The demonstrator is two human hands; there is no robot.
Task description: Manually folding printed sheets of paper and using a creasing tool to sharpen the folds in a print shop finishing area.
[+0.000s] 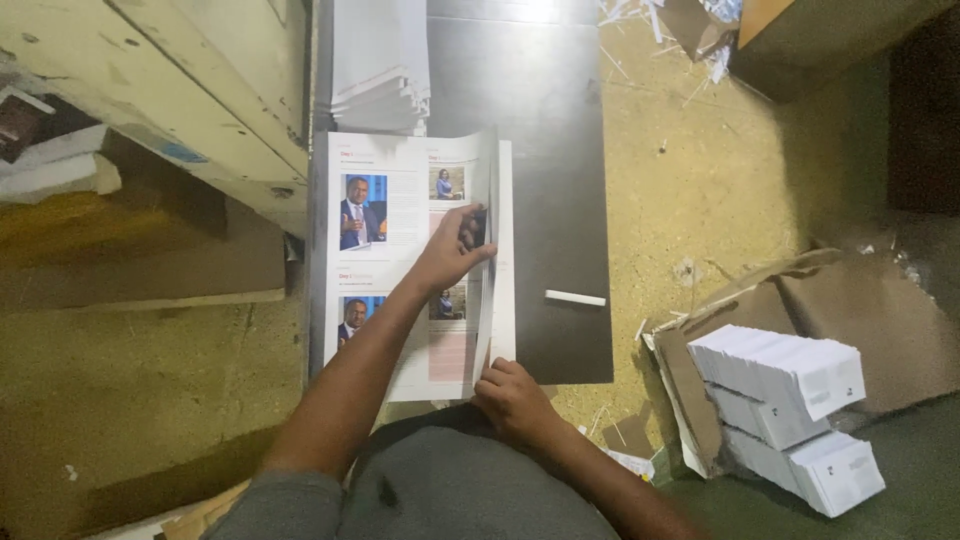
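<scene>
A large printed sheet point(385, 250) with photos and text lies on a dark board point(560, 200) on the floor. Its right part is folded up and over. My left hand point(455, 250) presses on the curled fold near the sheet's middle, fingers spread on the paper. My right hand point(510, 395) pinches the sheet's near right corner at the board's front edge. A small white stick point(575, 297) lies on the board just right of the sheet.
A stack of white folded sheets point(380, 65) sits behind the printed sheet. Bundles of white paper point(790, 405) rest on torn cardboard at the right. A pale wooden frame point(180, 90) stands at the left. Paper scraps litter the floor.
</scene>
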